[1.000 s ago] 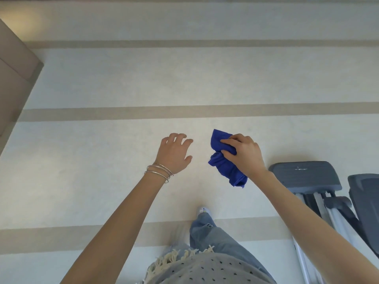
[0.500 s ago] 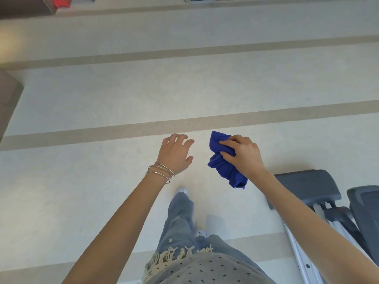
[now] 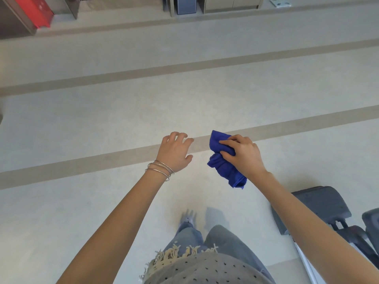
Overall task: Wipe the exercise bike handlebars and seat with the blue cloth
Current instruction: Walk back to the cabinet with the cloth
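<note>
My right hand [image 3: 243,155] grips a bunched blue cloth [image 3: 222,162], held in the air above the floor. My left hand [image 3: 175,151] hovers just left of it with fingers loosely spread and holds nothing; thin bangles ring its wrist. At the lower right edge, grey pedal-like pads of an exercise machine [image 3: 320,206] show beside my right forearm, with a second grey pad [image 3: 372,222] at the frame edge. No handlebars or seat are in view.
Pale floor [image 3: 102,119] with tan stripes stretches ahead. A red object [image 3: 33,11] and dark furniture stand at the far left top; cabinets [image 3: 225,2] line the far wall. My jeans and shoe [image 3: 187,219] show below.
The view has tilted up and shifted, bringing the far wall's furniture into sight. My legs stepped forward. Both hands keep the same pose, the right still holding the cloth.
</note>
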